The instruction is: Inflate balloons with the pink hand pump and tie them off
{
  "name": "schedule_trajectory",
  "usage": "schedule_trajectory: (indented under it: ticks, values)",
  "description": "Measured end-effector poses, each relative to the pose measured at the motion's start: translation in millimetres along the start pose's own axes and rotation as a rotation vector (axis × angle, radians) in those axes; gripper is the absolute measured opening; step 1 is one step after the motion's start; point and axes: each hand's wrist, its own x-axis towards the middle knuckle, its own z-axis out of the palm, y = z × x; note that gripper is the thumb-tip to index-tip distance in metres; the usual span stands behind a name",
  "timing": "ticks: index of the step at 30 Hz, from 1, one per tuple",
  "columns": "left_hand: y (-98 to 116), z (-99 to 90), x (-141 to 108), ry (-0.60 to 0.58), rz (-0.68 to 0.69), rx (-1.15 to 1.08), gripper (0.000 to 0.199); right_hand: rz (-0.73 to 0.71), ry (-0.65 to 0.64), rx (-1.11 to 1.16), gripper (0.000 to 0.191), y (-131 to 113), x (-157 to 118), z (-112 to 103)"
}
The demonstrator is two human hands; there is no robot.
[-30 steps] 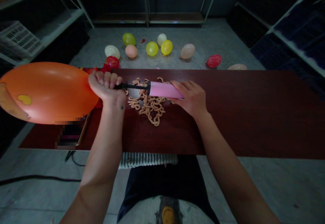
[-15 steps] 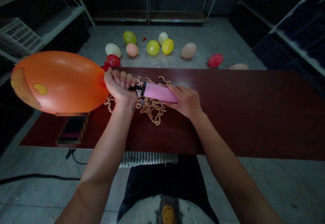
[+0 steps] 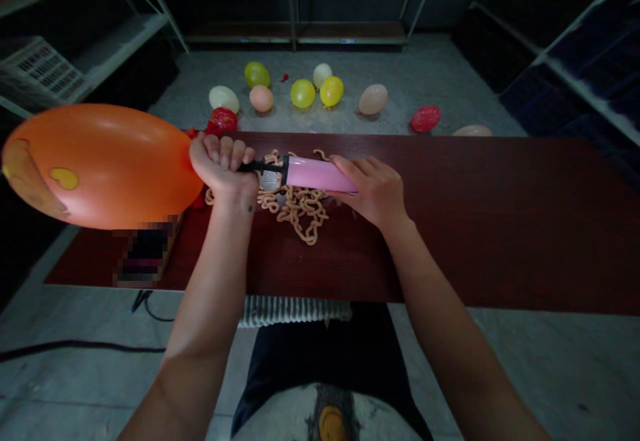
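A large inflated orange balloon [image 3: 115, 174] with yellow markings lies sideways at the left. My left hand [image 3: 223, 167] is closed around its neck and the black end of a balloon pump. From that hand a thin black rod runs to the pump's pink barrel [image 3: 317, 175]. My right hand [image 3: 373, 191] is wrapped around the barrel's far end, fingers partly hidden. Under the pump, a loose heap of tan curly strands [image 3: 307, 214] lies on the dark red-brown table [image 3: 480, 227]. What exactly is between my left fingers is hidden.
Several yellow, white, peach and red balloons, among them a yellow balloon [image 3: 303, 94], lie on the floor beyond the table. A pixelated flat dark object [image 3: 145, 254] sits at the table's front left. Metal shelving [image 3: 350, 27] stands behind; a black cable [image 3: 85, 345] crosses the floor.
My left hand and the orange balloon have shifted left. The hands are farther apart, and more black rod shows between my left hand and the pink barrel. My right hand has moved slightly right.
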Motion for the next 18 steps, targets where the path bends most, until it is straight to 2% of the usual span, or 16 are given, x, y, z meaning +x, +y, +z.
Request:
schedule_trajectory:
  ticks: [3, 8, 15, 18]
  values:
    - [7, -1.9, 3, -0.041, 0.024, -0.066, 0.049, 0.021, 0.027, -0.045, 0.06, 7, -1, -3]
    - [20, 11.2, -4, 0.098, 0.005, -0.268, 0.043, 0.043, 0.067, -0.043, 0.06, 11, -3, -6]
    - [20, 18.8, -15, 0.024, -0.024, -0.269, 0.05, 0.013, 0.037, 0.049, 0.058, 0, -7, -3]
    - [13, 20.8, -19, 0.0, -0.047, -0.172, 0.054, 0.002, 0.006, 0.103, 0.058, -8, -6, 0]
